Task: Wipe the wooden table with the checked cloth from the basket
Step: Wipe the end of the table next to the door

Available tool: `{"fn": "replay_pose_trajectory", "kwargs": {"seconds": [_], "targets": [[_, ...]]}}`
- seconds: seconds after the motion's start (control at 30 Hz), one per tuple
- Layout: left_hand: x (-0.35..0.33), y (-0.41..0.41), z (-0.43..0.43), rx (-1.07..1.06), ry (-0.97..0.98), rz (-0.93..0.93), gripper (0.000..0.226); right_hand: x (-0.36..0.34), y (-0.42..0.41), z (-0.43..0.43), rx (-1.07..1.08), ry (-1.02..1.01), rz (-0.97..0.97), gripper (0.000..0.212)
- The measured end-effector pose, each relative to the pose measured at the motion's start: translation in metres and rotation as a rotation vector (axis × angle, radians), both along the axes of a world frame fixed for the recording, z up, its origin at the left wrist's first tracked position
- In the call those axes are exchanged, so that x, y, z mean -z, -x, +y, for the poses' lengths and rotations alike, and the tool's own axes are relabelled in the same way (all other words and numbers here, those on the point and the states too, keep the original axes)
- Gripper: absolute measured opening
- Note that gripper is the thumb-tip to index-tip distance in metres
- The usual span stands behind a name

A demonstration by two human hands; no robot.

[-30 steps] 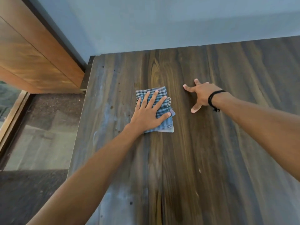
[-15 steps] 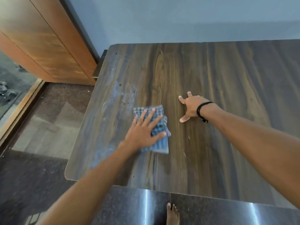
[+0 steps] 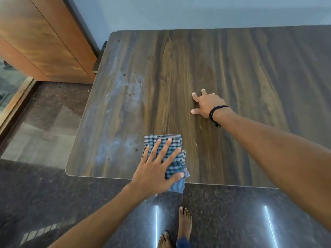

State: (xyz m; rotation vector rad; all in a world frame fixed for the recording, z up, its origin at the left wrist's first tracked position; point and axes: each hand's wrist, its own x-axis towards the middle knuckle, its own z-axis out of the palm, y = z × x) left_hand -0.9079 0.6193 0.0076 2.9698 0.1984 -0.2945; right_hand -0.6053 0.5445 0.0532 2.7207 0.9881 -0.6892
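Looking down on a dark wooden table (image 3: 232, 68) w/ a rounded near-left corner; its right side is cut off by the frame. Pale smears & small dark specks mark its left part. A dark polished floor (image 3: 44, 194) lies below, an orange-brown cabinet (image 3: 44, 42) sits top left, and a grey-blue wall (image 3: 179, 11) runs behind.

The left hand (image 3: 155, 174) lies flat on the folded blue-and-white checked cloth (image 3: 176, 164), fingers straight & spread, pressing it down at the table's near edge. The cloth's lower corner hangs over that edge. Vs 0.5 s ago, hand & cloth have come from mid-table toward the person.

The right hand (image 3: 207, 103), w/ a black wristband (image 3: 215, 111), stays planted mid-table, fingers splayed on the wood, holding nothing. More floor shows now, plus two bare feet (image 3: 185, 221).

The left palm hides much of the cloth. The right hand's back partly hides its fingers.
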Motion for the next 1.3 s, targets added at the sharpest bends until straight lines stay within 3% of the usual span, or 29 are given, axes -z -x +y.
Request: {"fn": "replay_pose_trajectory", "kwargs": {"seconds": [0.13, 0.27, 0.5, 0.8, 1.0, 1.17, 1.3], "targets": [[-0.004, -0.042, -0.009, -0.019, -0.006, 0.010, 0.081, -0.003, -0.002, 0.003, -0.035, 0.026, -0.002, 0.081], [-0.002, -0.033, -0.051, 0.107, 0.015, 0.004, 0.078, -0.003, 0.000, 0.001, -0.024, 0.045, -0.007, 0.079], [-0.003, -0.012, 0.023, -0.051, -0.031, -0.017, 0.076, -0.001, -0.001, 0.003, -0.025, 0.060, -0.010, 0.078], [-0.005, -0.055, 0.040, -0.002, -0.023, -0.019, 0.075, -0.003, 0.002, 0.005, 0.005, 0.078, 0.011, 0.078], [0.000, 0.000, 0.023, 0.108, 0.035, -0.041, 0.075, -0.004, 0.002, 0.006, 0.036, 0.076, 0.036, 0.077], [-0.007, -0.058, 0.062, -0.038, -0.002, -0.019, 0.075, -0.006, 0.002, 0.008, 0.041, 0.080, 0.042, 0.078], [-0.003, -0.014, 0.035, 0.055, 0.054, -0.078, 0.075, -0.006, 0.004, 0.006, 0.065, 0.069, 0.053, 0.077]]}}
